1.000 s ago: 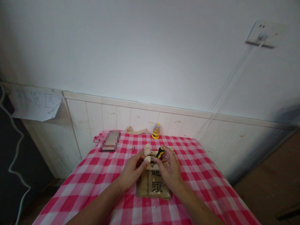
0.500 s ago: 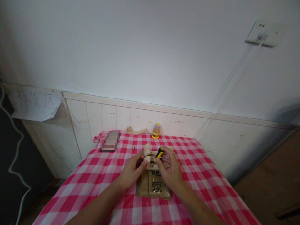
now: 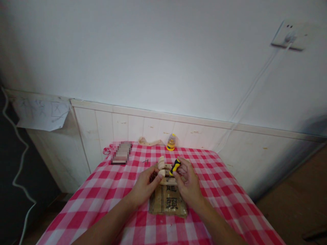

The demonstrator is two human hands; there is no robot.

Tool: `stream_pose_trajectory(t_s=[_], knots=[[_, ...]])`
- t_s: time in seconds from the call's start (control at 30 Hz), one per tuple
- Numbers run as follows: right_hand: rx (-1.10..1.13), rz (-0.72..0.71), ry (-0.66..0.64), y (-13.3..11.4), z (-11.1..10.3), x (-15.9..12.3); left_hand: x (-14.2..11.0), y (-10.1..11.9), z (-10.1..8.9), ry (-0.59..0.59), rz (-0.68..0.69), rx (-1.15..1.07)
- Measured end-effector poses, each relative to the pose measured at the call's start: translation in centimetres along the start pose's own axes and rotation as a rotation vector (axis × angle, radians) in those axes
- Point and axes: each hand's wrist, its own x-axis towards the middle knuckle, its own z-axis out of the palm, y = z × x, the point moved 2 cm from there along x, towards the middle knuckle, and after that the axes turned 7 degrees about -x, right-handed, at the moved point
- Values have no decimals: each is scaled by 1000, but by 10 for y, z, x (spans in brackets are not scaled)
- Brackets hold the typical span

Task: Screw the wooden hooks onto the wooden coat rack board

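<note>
My left hand (image 3: pixel 146 182) is closed on the left, curled end of a pale wooden piece (image 3: pixel 167 181) made of several slats. Thumb and fingers of my right hand (image 3: pixel 187 177) close round the black and yellow handle of a small screwdriver (image 3: pixel 175 166). The handle tilts over the slats, its lower end near the middle one; its shaft and tip cannot be made out. Small dark spots like screws or holes show on the slats. Under the wood lies a flat brown packet (image 3: pixel 168 204) with large dark characters.
On the red and white checked cloth (image 3: pixel 107 204) lie a pixelated flat object (image 3: pixel 121 153), small dark metal bits (image 3: pixel 146 161) and a curved wooden piece (image 3: pixel 150 142). A yellow-capped bottle (image 3: pixel 171 142) stands by the wall. A cable (image 3: pixel 255 83) hangs from the wall socket (image 3: pixel 291 35).
My right hand's fingers have shifted on the screwdriver handle, which has turned and shows more yellow. The left hand keeps its hold on the wood. The view has shifted slightly.
</note>
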Motion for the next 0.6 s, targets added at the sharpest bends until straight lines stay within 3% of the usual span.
stream_pose_trajectory(t_s=[0.6], knots=[[2,15,14,-3,-3,5,1,2,0,11,-18,5]])
